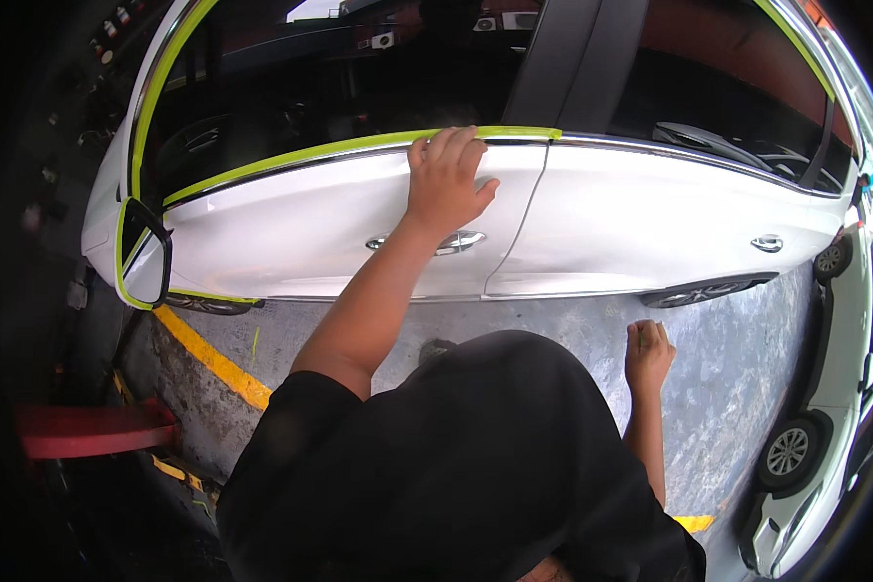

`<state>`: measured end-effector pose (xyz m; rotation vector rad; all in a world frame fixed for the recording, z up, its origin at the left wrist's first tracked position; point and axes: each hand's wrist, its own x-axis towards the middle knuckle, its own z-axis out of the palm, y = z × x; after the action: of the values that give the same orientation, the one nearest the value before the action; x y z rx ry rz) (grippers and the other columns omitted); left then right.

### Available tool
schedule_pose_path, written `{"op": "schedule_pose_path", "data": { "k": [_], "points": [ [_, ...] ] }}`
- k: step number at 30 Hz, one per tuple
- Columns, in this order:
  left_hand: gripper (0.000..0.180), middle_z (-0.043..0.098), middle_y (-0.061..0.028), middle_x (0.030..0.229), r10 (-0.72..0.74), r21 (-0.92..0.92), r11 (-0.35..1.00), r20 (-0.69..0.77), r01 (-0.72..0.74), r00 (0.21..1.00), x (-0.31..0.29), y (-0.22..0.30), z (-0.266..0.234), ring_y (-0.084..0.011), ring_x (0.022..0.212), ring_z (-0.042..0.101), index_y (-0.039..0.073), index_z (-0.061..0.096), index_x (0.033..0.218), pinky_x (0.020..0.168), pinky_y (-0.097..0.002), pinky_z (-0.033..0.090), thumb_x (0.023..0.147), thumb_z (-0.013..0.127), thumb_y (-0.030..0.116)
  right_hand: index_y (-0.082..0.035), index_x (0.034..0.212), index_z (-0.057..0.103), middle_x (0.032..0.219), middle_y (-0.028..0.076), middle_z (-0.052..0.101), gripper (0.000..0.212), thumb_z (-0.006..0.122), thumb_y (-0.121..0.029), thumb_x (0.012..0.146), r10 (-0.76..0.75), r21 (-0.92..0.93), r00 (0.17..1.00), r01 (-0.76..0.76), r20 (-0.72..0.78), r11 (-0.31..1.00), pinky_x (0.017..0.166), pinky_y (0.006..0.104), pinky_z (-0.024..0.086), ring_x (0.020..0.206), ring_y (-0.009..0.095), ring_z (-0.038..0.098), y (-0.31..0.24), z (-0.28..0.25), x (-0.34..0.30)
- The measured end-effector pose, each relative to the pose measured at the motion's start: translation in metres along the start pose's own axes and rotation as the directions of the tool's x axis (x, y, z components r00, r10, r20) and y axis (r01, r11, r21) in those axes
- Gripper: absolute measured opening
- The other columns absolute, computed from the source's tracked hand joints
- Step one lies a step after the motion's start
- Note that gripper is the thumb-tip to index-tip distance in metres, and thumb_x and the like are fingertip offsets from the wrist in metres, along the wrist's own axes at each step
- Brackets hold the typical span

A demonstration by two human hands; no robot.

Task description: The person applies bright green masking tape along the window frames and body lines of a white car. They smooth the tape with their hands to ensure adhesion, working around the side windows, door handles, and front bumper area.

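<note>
Yellow-green masking tape (301, 165) runs along the bottom trim of the front window on a white car (301, 233). My left hand (446, 184) reaches up to it, fingertips resting on the tape and trim, thumb held apart. The tape's end lies just right of that hand, past the seam between the two doors. Below my left wrist is a chrome door handle (464, 242), partly covered by the forearm. My right hand (650, 356) hangs low at the right, away from the car, its fingers curled closed. Whatever may be inside them is hidden.
A side mirror (147, 264) edged with the same tape juts out at the left. Behind it are a yellow floor line (213, 357) and a red metal piece (97, 429). Another white car (839, 388) stands along the right edge. Grey concrete floor (718, 388) lies between the cars.
</note>
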<state>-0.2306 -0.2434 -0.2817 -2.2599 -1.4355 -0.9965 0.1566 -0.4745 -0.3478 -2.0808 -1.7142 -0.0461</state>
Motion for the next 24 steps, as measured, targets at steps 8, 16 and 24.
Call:
{"op": "schedule_pose_path", "data": {
  "k": [8,16,24],
  "points": [
    [0.061,0.046,-0.0193,0.153,-0.08,-0.175,0.982,-0.08,0.066,0.994,-0.024,0.104,0.031,-0.0398,0.146,0.041,0.016,0.064,0.132,0.119,-0.0599,0.027,0.08,0.089,0.033,-0.001,0.122,0.067,0.107,0.014,0.071,0.02,0.064,-0.012,0.106,0.248,0.513,0.945,-0.323,0.212,0.795,0.088,0.0369,0.054,0.094,0.021,0.067,0.117,0.007,-0.052],
    [0.063,0.057,-0.013,0.142,0.15,-0.613,0.788,0.27,0.05,0.951,-0.091,0.238,0.06,-0.0344,0.138,0.05,0.017,0.063,0.138,0.116,-0.0571,0.033,0.081,0.087,0.031,-0.01,0.175,0.019,0.098,0.005,0.058,0.088,0.064,0.002,0.1,0.156,0.646,0.967,-0.25,0.2,0.721,0.083,0.0284,0.046,0.083,0.015,0.051,0.08,-0.06,-0.013],
    [0.043,0.073,-0.0084,0.113,0.298,-0.747,0.656,0.386,0.106,0.873,-0.018,0.243,0.07,-0.0326,0.107,0.069,0.01,0.073,0.122,0.097,-0.0472,0.051,0.084,0.084,0.024,-0.009,0.176,0.011,0.095,0.001,0.056,0.101,0.074,-0.001,0.098,0.009,0.831,0.989,-0.128,0.147,0.542,0.082,0.0254,0.045,0.084,0.012,0.052,0.068,-0.073,0.065]
  ]
}}
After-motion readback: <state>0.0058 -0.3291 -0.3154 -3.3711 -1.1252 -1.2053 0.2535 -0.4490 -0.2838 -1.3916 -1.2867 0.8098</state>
